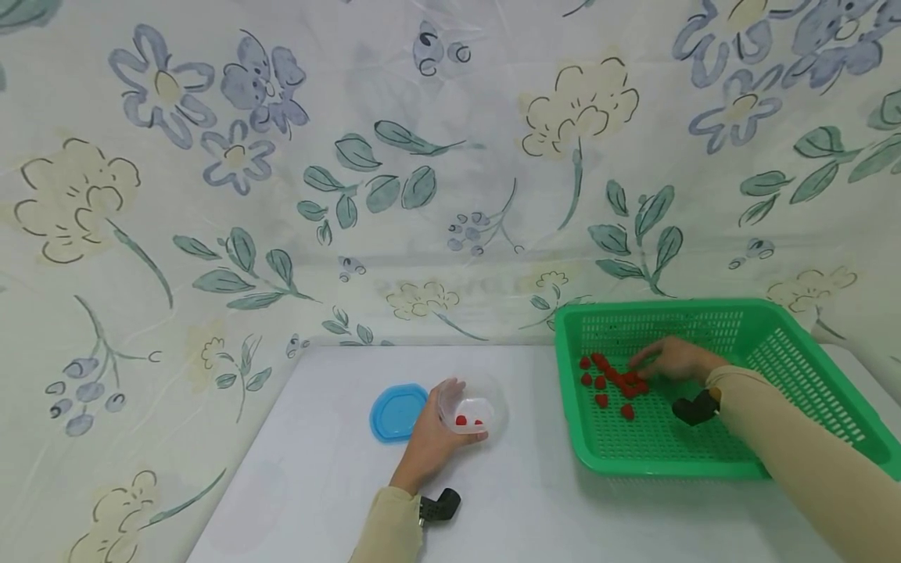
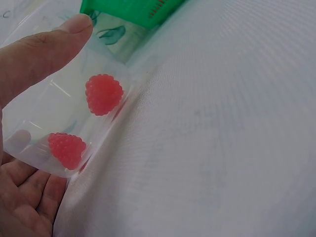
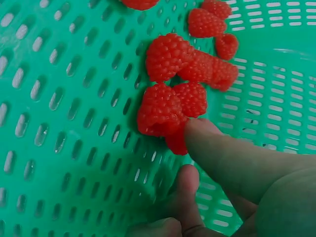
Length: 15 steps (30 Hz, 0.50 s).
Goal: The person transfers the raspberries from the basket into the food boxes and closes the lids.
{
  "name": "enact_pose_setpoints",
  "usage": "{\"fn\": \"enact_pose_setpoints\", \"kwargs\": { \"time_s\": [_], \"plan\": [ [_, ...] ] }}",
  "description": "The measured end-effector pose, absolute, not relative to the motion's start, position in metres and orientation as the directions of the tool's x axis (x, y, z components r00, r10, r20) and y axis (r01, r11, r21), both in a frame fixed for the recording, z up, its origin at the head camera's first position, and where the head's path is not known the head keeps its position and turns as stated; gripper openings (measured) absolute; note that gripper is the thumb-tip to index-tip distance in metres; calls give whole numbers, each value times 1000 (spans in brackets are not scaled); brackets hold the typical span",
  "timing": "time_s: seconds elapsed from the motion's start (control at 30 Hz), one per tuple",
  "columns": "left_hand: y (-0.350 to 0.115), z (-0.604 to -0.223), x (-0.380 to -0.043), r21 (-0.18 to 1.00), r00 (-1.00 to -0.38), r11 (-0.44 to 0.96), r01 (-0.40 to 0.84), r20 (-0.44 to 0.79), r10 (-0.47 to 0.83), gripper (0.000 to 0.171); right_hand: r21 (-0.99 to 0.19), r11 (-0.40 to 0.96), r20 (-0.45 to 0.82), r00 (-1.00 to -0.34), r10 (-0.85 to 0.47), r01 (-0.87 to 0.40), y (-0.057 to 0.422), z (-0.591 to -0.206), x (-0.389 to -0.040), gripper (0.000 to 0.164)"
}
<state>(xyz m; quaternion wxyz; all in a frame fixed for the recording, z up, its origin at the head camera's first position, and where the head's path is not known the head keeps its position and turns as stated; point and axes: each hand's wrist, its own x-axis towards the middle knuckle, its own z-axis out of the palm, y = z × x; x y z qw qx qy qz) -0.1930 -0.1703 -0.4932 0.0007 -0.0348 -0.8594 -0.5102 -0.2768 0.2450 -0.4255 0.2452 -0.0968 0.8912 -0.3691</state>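
Note:
My left hand (image 1: 431, 434) grips a clear plastic container (image 1: 495, 408) standing on the white table, thumb on the near side and fingers round the far side. Two red raspberries (image 2: 104, 95) lie inside it, seen through its wall in the left wrist view. My right hand (image 1: 676, 361) reaches down into a green perforated basket (image 1: 669, 467). Its thumb touches a raspberry (image 3: 177, 142) at the edge of a cluster, while a gap shows between thumb and fingertip. More raspberries (image 3: 206, 22) lie scattered around that cluster on the basket floor.
A blue lid (image 1: 396, 413) lies on the white table (image 1: 281, 469) just left of the container. The basket's raised walls surround my right hand. Behind the table hangs a floral cloth (image 1: 493, 156).

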Motion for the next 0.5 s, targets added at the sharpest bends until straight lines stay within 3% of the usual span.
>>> {"fn": "enact_pose_setpoints", "kwargs": {
  "time_s": [0.5],
  "plan": [
    [-171, -493, -192, 882, -997, 466, 72, 49, 62, 99, -660, 751, -364, -861, -356, -32, 244, -424, -276, 36]
  ]
}}
